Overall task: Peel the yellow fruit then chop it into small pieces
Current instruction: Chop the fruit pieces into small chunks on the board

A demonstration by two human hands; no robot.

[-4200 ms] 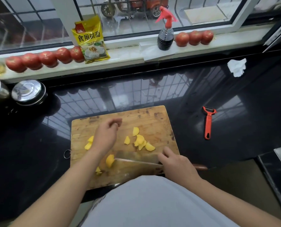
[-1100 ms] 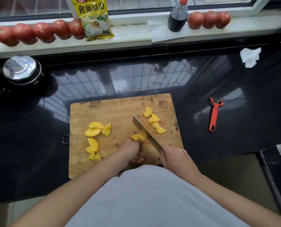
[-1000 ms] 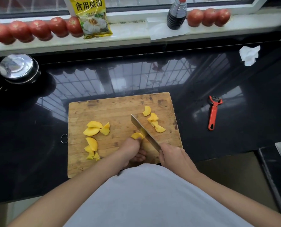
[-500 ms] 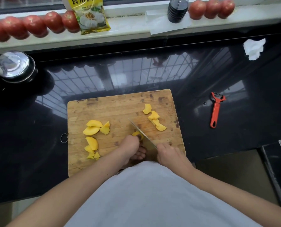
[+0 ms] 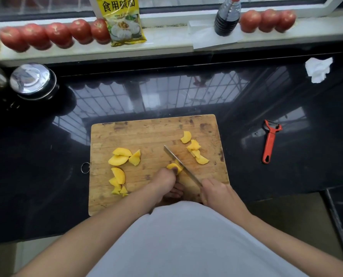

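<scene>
Now my left hand (image 5: 164, 179) pinches the slice (image 5: 173, 167) beside the cutting board's (image 5: 146, 128) near edge, my right hand (image 5: 216, 191) gripping the knife (image 5: 181, 166), which has lifted for another cut.

Daylight comes in through the window at the top, and the glossy black countertop (image 5: 186, 92) mirrors its grille in pale glare. The wide lens bows the windowsill (image 5: 166, 40). Slight softness overall; the tomatoes (image 5: 52, 35) at left look smeared
</scene>
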